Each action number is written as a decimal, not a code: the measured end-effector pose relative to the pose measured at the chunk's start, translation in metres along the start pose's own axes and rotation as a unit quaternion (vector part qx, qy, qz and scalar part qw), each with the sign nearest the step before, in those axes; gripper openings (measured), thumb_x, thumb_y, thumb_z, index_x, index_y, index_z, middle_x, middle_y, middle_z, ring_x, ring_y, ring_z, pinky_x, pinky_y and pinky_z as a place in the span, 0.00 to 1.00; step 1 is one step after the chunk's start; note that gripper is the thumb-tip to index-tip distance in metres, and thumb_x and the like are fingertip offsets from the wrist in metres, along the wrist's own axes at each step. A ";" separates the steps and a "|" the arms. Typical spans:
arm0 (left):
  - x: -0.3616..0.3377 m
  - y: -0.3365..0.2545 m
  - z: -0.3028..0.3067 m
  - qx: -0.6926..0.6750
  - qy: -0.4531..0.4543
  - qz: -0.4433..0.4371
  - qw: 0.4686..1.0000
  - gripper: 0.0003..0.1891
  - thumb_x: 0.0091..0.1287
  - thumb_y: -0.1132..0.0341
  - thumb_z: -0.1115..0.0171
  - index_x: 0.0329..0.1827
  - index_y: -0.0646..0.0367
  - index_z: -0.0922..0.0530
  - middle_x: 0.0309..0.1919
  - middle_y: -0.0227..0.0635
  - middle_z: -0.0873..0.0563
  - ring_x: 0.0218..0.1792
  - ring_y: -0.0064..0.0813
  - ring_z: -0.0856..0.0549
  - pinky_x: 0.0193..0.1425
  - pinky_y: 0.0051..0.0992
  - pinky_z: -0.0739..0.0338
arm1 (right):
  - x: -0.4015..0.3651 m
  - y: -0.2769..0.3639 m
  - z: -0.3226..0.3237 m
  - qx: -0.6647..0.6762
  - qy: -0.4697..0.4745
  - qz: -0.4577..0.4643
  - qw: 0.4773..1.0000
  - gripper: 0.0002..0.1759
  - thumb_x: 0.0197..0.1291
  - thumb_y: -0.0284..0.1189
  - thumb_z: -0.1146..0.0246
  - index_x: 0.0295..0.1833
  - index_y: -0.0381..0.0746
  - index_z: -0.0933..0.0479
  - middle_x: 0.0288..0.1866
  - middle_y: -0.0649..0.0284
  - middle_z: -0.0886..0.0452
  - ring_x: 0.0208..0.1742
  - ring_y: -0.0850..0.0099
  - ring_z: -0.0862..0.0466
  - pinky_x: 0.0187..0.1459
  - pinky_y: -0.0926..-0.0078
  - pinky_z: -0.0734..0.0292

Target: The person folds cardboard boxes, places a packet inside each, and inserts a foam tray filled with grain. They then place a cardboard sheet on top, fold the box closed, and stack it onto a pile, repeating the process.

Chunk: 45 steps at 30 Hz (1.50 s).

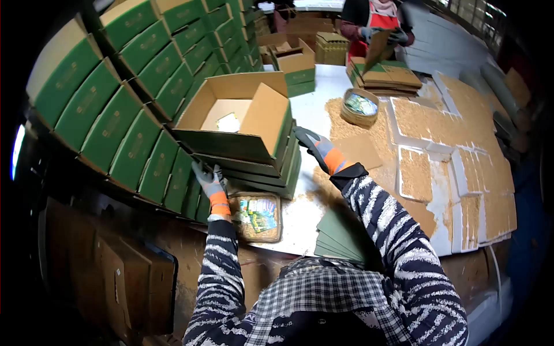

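Observation:
An open green cardboard box with brown inner walls stands in front of me, its flaps raised. A small pale card lies inside it. More green cardboard is stacked beneath. My left hand, in a grey and orange glove, is at the box's lower left corner with fingers apart. My right hand, gloved alike, has its fingers stretched out flat, fingertips close to the box's right side. Below the box, near my left hand, sits a basket of colourful packets.
Green boxes are stacked high on the left. Dark green sheets lie fanned at the near table edge. To the right stand white trays covered in brown granules. A second packet basket is farther back. Across the table, a person handles cardboard.

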<state>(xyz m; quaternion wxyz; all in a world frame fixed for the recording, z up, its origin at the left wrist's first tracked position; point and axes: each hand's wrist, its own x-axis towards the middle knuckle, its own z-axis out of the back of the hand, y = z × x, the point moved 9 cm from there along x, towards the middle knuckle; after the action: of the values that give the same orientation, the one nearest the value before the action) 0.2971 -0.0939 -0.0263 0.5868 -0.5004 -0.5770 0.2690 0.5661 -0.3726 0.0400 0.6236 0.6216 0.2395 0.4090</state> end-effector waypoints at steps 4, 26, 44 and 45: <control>-0.151 -0.080 -0.054 0.187 0.121 -0.086 0.971 0.32 0.65 0.76 0.36 0.73 0.61 0.35 0.69 0.46 0.29 0.68 0.41 0.29 0.73 0.34 0.38 | -0.132 -0.010 0.096 -0.471 -0.157 -0.058 0.866 0.42 0.58 0.51 0.35 0.74 0.46 0.36 0.76 0.49 0.39 0.77 0.50 0.41 0.74 0.50 0.47; -0.315 -0.230 -0.334 0.353 0.653 -0.331 0.582 0.29 0.63 0.36 0.40 0.50 0.53 0.17 0.40 0.41 0.12 0.43 0.41 0.13 0.47 0.37 0.22 | -0.331 0.155 0.171 -0.663 -0.278 0.007 0.695 0.37 0.52 0.42 0.30 0.67 0.42 0.30 0.72 0.56 0.31 0.73 0.52 0.35 0.74 0.47 0.47; -0.300 -0.242 -0.368 -0.042 0.582 -0.062 0.810 0.13 0.67 0.66 0.36 0.52 0.58 0.18 0.41 0.43 0.13 0.41 0.38 0.13 0.47 0.30 0.21 | -0.348 0.149 0.128 -0.311 -0.001 0.023 0.950 0.16 0.60 0.42 0.39 0.50 0.50 0.18 0.28 0.62 0.19 0.32 0.59 0.20 0.40 0.64 0.25; -0.322 -0.255 -0.364 -0.037 0.618 -0.123 0.775 0.14 0.66 0.68 0.36 0.53 0.58 0.18 0.43 0.44 0.13 0.43 0.42 0.13 0.49 0.33 0.21 | -0.349 0.108 0.119 -0.442 0.081 -0.157 0.879 0.16 0.58 0.39 0.37 0.52 0.52 0.19 0.34 0.61 0.18 0.37 0.59 0.19 0.43 0.60 0.25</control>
<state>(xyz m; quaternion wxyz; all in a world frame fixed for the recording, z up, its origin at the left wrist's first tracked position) 0.5139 -0.5728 0.1315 0.8263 -0.5052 -0.1558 -0.1940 0.4468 -0.7352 0.0854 0.8683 0.1999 0.1779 0.4177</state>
